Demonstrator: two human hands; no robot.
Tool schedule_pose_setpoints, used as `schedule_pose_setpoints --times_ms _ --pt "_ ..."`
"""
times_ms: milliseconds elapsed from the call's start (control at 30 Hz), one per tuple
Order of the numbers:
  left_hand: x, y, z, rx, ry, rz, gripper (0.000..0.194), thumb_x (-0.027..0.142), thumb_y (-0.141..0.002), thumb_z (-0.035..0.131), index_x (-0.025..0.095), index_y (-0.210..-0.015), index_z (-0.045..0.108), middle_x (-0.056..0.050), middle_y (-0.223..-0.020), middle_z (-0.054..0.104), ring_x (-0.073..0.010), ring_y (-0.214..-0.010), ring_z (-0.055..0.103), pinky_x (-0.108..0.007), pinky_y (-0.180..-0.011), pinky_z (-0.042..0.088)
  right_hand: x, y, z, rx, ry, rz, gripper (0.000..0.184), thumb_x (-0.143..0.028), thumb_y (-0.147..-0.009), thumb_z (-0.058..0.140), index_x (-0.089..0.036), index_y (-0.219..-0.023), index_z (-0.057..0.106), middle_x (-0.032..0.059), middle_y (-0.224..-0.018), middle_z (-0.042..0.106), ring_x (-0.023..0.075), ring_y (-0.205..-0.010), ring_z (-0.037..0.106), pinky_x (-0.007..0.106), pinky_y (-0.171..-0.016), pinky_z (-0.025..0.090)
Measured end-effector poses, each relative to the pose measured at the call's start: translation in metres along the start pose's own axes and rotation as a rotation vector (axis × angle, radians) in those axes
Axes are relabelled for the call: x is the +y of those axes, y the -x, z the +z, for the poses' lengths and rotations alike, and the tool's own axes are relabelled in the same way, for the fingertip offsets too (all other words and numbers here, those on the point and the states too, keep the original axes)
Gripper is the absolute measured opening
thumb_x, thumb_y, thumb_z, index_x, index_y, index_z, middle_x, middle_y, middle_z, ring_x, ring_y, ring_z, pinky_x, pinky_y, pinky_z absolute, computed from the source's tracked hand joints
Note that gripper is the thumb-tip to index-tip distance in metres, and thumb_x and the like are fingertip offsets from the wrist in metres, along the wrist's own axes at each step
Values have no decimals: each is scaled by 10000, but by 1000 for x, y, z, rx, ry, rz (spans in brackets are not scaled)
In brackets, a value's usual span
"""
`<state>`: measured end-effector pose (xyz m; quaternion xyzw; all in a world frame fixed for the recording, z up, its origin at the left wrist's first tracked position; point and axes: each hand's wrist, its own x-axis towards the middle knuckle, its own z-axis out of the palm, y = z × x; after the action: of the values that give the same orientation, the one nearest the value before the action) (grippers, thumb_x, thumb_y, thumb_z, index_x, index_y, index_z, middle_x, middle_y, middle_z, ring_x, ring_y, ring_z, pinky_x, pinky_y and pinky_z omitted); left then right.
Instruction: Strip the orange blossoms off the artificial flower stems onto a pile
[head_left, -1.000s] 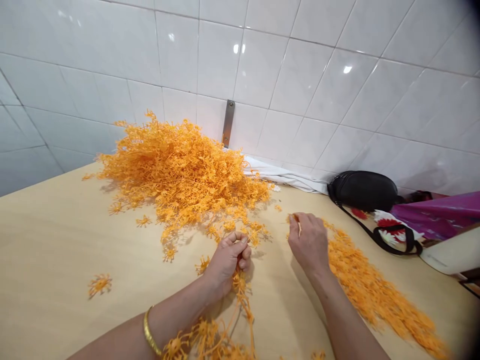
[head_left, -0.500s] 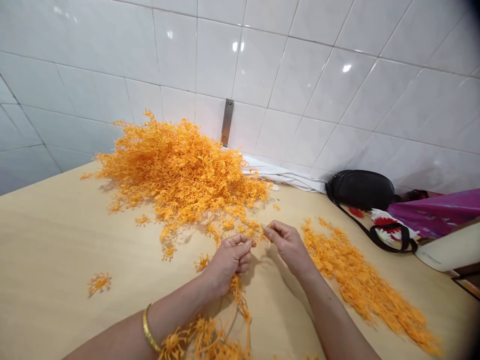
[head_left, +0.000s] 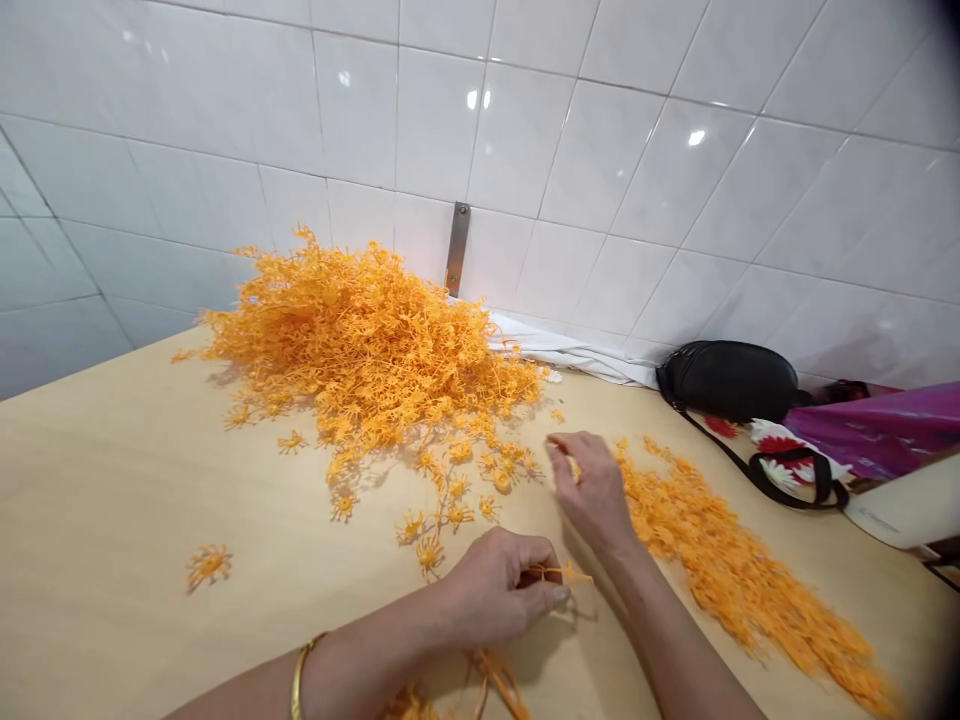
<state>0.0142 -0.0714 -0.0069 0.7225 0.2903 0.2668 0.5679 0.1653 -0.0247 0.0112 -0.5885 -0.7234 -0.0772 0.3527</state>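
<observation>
My left hand [head_left: 499, 590] is low in the middle of the head view, a gold bangle on its wrist. Between its thumb and forefinger it pinches a thin orange plastic flower piece [head_left: 574, 574], whose prongs stick out to the right. Below that hand, orange stems [head_left: 499, 680] hang near the bottom edge. Higher and to the right, my right hand [head_left: 596, 490] has its fingers curled together, slightly blurred. A little orange shows at its fingers, but what it holds is not clear. Several loose orange flower pieces [head_left: 430, 553] lie just beyond my left hand.
A big heap of orange plastic flowers [head_left: 360, 345] stands against the tiled wall [head_left: 435, 110]. To the right stretches a long row of flatter orange pieces [head_left: 735, 560]. Behind it are a black bag [head_left: 731, 380], a purple cloth [head_left: 877, 430] and a cream-coloured object [head_left: 900, 505].
My left hand has moved down and right and turned over, now with an orange flower piece in its pinch. My right hand came in to meet it, then drew back up and right.
</observation>
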Motion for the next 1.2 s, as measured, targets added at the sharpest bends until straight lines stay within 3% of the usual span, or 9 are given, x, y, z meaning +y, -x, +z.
schedule_pose_setpoints --times_ms 133,367,500,633,733,833,1000,1100,1200 --pt "0 -1 -1 -13 97 -1 160 261 -702 487 132 -619 529 11 -545 454 -73 -497 373 -194 -467 276 -18 5 19 -288 -145 -188 202 -234 -743 499 -208 -924 584 58 -844 542 192 -809 463 326 -723 377" --pt "10 -4 -5 41 301 -116 271 394 -703 501 150 -586 521 41 -428 375 -57 -380 306 -194 -400 242 -21 -2 4 -121 -646 100 212 -284 -804 420 -199 -961 535 36 -845 567 153 -765 521 267 -682 402" --pt "9 -7 -9 125 416 -174 316 453 -702 494 149 -622 524 52 -408 375 -53 -342 323 -181 -378 275 8 -7 -12 175 -244 341 250 -255 -779 420 -160 -984 528 78 -829 554 200 -777 507 325 -677 381" --pt "9 -8 -10 104 483 -176 334 469 -701 497 142 -634 516 40 -451 429 -56 -366 393 -180 -408 315 27 -1 -12 137 285 334 270 -189 -766 392 -155 -958 579 146 -1076 463 272 -945 413 397 -737 323" --pt "10 -7 -9 80 439 -186 338 468 -705 497 139 -631 515 38 -435 437 -57 -363 402 -174 -406 301 26 5 -1 -45 345 144 248 -204 -801 377 -193 -928 589 108 -1033 502 249 -968 398 402 -799 285" --pt "11 -6 -10 76 438 -167 339 466 -714 490 138 -629 516 35 -442 438 -67 -386 425 -178 -420 307 29 9 5 -169 454 143 225 -186 -805 382 -168 -809 606 118 -903 549 268 -959 399 454 -838 224" --pt "11 -5 -12 82 471 -153 320 437 -737 479 137 -635 526 18 -484 465 -81 -435 461 -191 -462 326 33 10 -6 -65 559 230 199 -179 -797 406 -132 -800 599 165 -991 515 317 -1080 301 491 -883 147" --pt "9 -5 -12 81 481 -137 311 423 -734 491 135 -629 543 13 -478 466 -82 -443 455 -196 -475 331 20 7 -7 -48 412 120 209 -210 -827 376 -157 -888 568 118 -978 513 242 -999 380 397 -861 244" --pt "9 -6 -10 78 443 -128 314 424 -716 515 132 -605 550 11 -460 463 -82 -430 439 -196 -460 324 4 6 3 -167 194 5 193 -229 -835 372 -184 -893 551 58 -856 521 169 -818 447 294 -739 338"
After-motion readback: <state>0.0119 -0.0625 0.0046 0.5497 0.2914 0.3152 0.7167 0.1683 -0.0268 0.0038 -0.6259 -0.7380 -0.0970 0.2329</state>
